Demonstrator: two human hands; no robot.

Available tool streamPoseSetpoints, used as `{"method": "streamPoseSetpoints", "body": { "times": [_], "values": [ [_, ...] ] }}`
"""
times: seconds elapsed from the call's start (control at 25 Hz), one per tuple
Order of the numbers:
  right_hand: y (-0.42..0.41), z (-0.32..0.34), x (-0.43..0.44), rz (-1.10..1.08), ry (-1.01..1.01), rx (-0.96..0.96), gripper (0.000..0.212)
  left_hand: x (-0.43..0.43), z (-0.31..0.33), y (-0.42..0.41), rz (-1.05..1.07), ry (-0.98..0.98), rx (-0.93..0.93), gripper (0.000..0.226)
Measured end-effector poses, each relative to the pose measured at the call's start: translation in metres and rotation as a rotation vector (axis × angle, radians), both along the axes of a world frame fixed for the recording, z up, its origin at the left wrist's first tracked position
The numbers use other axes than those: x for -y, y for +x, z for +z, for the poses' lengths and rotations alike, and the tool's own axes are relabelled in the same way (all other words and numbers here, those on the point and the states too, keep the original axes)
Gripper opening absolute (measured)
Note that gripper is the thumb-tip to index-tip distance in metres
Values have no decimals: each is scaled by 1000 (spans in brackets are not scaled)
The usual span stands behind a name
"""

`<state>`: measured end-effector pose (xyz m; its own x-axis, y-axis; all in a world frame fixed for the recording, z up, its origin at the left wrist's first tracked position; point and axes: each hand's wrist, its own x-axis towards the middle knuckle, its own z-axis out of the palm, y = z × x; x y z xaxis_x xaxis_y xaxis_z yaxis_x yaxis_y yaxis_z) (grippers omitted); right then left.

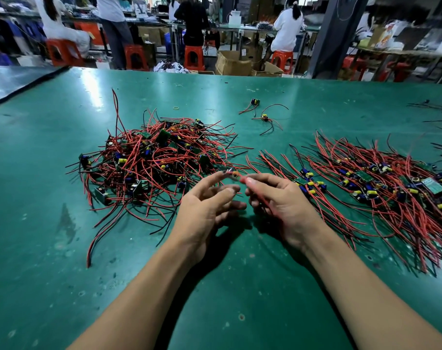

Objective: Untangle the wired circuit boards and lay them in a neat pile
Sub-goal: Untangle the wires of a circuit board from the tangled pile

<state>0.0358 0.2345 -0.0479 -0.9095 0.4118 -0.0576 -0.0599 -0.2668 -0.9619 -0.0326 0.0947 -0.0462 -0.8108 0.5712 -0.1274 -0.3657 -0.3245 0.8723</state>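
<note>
A tangled heap of small circuit boards [151, 157] with red and black wires lies on the green table [63, 173], left of centre. To the right, a laid-out pile of boards [381, 183] has its wires running roughly the same way. Between them my right hand [278, 205] pinches the red wires of one blurred wired board [231, 174], and those wires run down across its palm. My left hand [207, 198] hovers beside it, fingers spread and loosely bent, with a fingertip touching that board.
Two loose wired boards [264, 117] and a small yellow ring [175, 107] lie farther back on the table. More black wires [432, 106] show at the far right edge. Beyond the table, people sit on red stools [194, 58] among cardboard boxes [233, 63].
</note>
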Motion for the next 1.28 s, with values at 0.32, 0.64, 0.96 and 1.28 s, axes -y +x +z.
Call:
{"method": "streamPoseSetpoints", "body": {
  "times": [0.32, 0.64, 0.96, 1.28],
  "values": [
    [3, 4, 0, 69, 29, 63, 19, 1, 0, 1, -41, -4, -33, 31],
    [6, 4, -6, 388, -40, 10, 38, 2, -1, 6, -133, -39, -115, 22],
    [8, 2, -3, 409, -22, -39, 42, 3, -3, 9, -117, -94, -166, 52],
    [7, 8, -3, 234, -116, 18, 30, 9, -3, 4, -423, -66, -97, 33]
  ]
}}
